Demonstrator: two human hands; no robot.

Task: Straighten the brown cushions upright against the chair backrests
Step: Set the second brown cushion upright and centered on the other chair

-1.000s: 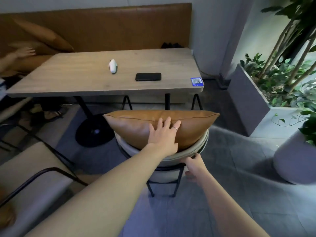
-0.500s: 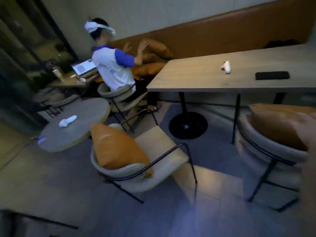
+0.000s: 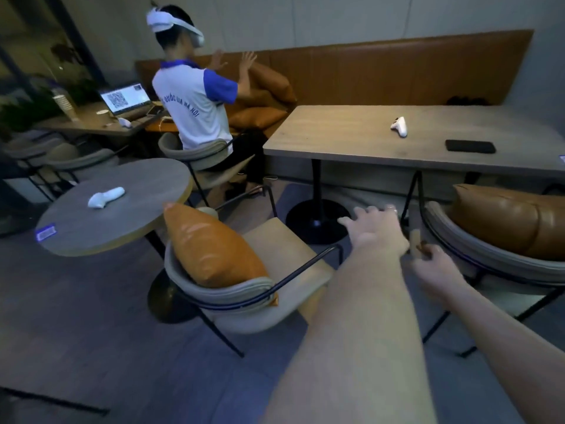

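From the head camera, two bare arms are reaching out over the floor. The left hand (image 3: pixel 377 231) is spread wide open, fingers apart, and it is holding nothing. It is hanging in the air above the seat of the near chair (image 3: pixel 250 289). The right hand (image 3: pixel 434 264) is lower and blurry. Something small and pale is showing by its fingers, but I cannot tell if it is gripping it.

An orange-brown cushion (image 3: pixel 211 249) is sitting in the near chair. It is leaning against the curved backrest, tilted a little, with one top corner poking up high. A second brown cushion (image 3: pixel 513 218) is lying along the backrest of the chair on the right (image 3: pixel 489 264). Neither hand is touching a cushion.

A round table (image 3: pixel 122 234) is standing just beside the near chair, with a white controller (image 3: pixel 105 197) on it. A long table (image 3: pixel 351 139) behind is holding another white controller (image 3: pixel 400 126) and a black phone (image 3: pixel 470 146). A person in a white and blue shirt (image 3: pixel 195 114) is sitting farther back.
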